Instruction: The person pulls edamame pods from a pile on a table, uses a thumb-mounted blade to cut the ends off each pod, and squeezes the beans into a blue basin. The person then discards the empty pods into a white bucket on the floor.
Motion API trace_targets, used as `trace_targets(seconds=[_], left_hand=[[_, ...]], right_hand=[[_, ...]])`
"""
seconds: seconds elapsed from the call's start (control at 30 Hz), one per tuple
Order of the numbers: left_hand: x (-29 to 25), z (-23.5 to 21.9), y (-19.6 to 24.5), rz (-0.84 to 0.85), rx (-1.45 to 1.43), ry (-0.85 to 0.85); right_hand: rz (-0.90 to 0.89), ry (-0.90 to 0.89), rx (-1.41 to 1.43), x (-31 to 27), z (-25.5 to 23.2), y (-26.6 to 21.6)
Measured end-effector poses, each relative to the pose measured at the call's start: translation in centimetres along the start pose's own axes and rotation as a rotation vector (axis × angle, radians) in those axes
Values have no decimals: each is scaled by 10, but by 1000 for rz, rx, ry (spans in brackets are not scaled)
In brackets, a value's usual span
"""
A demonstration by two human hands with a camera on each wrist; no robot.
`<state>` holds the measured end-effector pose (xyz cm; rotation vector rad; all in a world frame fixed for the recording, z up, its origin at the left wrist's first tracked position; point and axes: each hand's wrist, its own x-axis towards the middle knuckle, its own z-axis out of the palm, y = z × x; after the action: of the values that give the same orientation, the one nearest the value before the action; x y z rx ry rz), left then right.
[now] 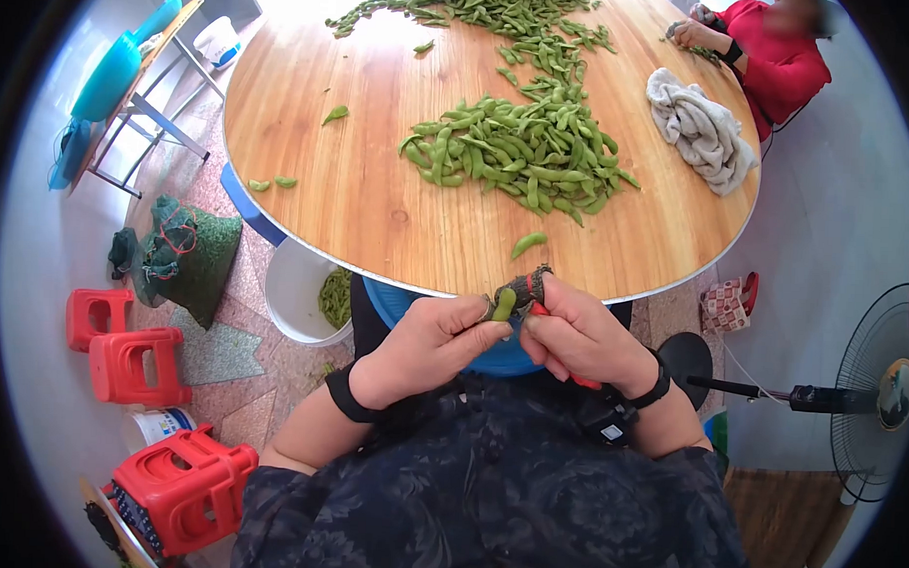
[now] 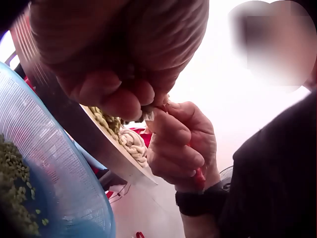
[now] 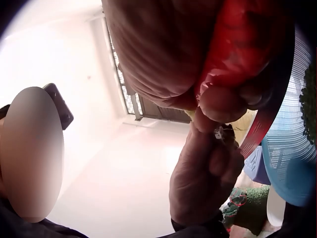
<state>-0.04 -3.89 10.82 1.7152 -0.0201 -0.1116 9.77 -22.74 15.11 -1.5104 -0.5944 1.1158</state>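
Over the table's near edge, my left hand [image 1: 422, 341] pinches a green soybean pod [image 1: 505, 304] between thumb and fingers. My right hand [image 1: 595, 341] meets it there, curled round a tool with a red handle [image 1: 586, 383]; the handle fills the palm in the right wrist view, and I cannot tell the tool's kind. Something dark and rough [image 1: 524, 285] shows between the two hands. One loose pod [image 1: 528, 246] lies just ahead of them. Below the hands sits a blue mesh basket [image 2: 74, 163] with small green beans in it.
A large pod heap [image 1: 524, 151] covers part of the round wooden table [image 1: 327, 209]. A crumpled towel [image 1: 702, 132] lies at the right, near another person in red [image 1: 783, 55]. Left of me stand a white bucket [image 1: 298, 314] and red stools [image 1: 182, 485]; a fan [image 1: 876, 394] stands right.
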Motion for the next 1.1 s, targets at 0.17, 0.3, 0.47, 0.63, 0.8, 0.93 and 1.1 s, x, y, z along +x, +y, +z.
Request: trace_targets(seconds=[0.17,0.3,0.47,0.63,0.8,0.93,1.1], left_hand=[[1,0,0,62,188,-1],[-1,9,4,389,581,149],[-2,1,-8,374,565,47],[-5,-10,-24,-335,-720,-328],[-7,-2,-9,-225,-251,-110],[-12,-5,-6,506,802,248],[-25,-2,-23,143,217,303]], right_hand=[[-39,10,-62,3,1,8],[-71,44,-195,6,3,16],[-55,18,-76,8,7,21],[9,-106,349,13,11,30],[74,18,437,18,17,32],[92,11,466,22,27,31],[52,-21,505,29,42,32]])
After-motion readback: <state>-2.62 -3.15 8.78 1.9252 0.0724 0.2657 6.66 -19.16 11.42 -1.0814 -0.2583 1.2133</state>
